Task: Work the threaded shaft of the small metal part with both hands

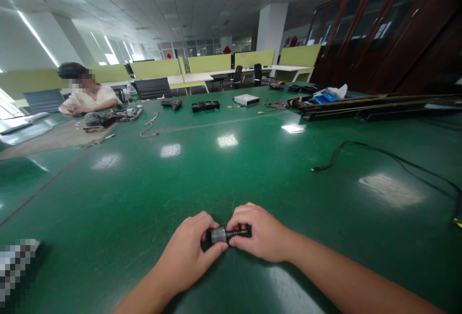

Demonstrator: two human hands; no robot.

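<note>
Low in the middle of the head view, a short grey metal cylinder [218, 235] lies on its side, with a thin dark ridged shaft [236, 232] pointing right from its end. My left hand [189, 246] is closed around the cylinder, thumb at the near side and fingers at the far side. The fingers of my right hand [262, 232] are curled round the shaft, with the thumb on its near side. Both hands are just over the green tabletop [202, 174]. Whether the shaft and cylinder are one piece, I cannot tell.
A black cable [378, 148] runs along the right side. Farther back are a power drill [172, 105], a black frame [205, 106], a silver box [247, 99] and long dark rails [335, 107]. Another person [88, 93] sits at the far left beside a pile of parts [122, 114].
</note>
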